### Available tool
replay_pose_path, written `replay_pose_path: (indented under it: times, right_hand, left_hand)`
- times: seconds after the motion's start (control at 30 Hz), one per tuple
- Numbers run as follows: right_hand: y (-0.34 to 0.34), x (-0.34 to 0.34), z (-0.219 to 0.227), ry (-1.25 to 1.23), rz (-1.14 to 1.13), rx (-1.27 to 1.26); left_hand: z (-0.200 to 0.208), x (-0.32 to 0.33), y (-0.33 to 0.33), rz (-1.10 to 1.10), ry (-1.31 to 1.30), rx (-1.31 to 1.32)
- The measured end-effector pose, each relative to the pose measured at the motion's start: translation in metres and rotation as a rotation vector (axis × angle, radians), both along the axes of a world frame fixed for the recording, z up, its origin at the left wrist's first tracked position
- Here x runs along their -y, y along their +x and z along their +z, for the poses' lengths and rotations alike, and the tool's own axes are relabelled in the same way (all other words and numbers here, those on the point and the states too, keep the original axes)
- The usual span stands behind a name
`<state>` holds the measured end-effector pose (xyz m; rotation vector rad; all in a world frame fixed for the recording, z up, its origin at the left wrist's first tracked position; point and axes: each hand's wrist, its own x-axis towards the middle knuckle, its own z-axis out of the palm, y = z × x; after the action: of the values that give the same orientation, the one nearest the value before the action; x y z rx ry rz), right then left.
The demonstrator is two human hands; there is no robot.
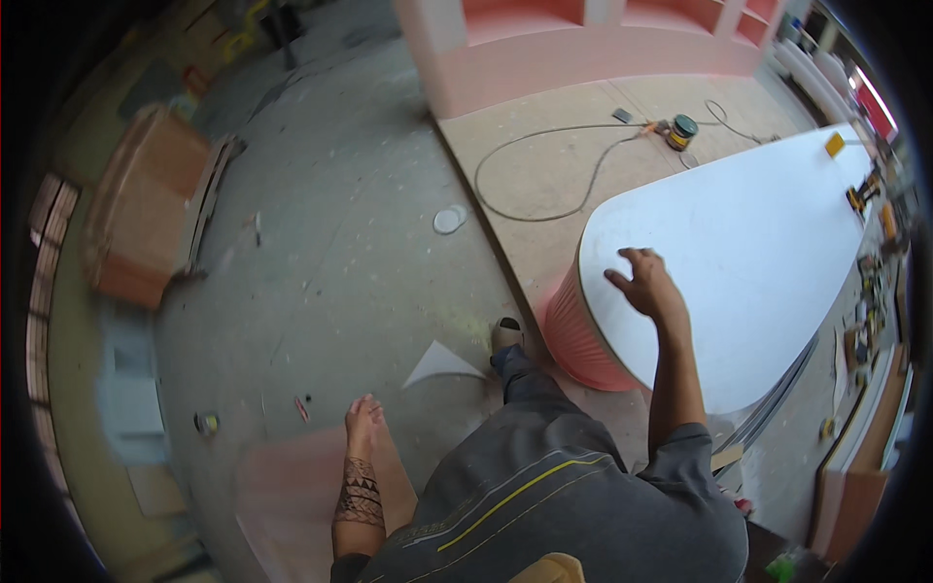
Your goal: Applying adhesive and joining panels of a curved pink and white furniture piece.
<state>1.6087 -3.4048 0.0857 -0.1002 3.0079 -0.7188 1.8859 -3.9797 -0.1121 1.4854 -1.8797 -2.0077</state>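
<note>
My right hand (644,283) rests with spread fingers on the near left edge of a large white rounded tabletop (758,253) and holds nothing. The top sits on a pink ribbed round base (575,335). My left hand (364,418) hangs down at my side over the concrete floor, its fingers loose and empty, with a tattooed forearm below it. My shoe (505,335) stands beside the pink base.
A sander (681,131) with a long looping cable (544,165) lies on a plywood sheet behind the table. A pink shelf unit (583,44) stands at the back, a wooden cabinet (141,209) at left. A white disc (448,220) and a triangular scrap (439,364) lie on the floor. Tools line the table's right edge (860,194).
</note>
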Motion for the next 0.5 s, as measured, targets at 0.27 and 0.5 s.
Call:
replay_pose_path:
  times: [0.27,0.5]
  right_hand:
    - [-0.199,-0.103,-0.037,0.229,-0.558,0.011]
    - [-0.246,-0.126,-0.049,0.154,-0.728,0.209]
  left_hand:
    - [0.005,-0.012,-0.201,-1.018,-0.272,0.289]
    - [0.010,0.034,-0.322,-1.110,-0.368,0.405]
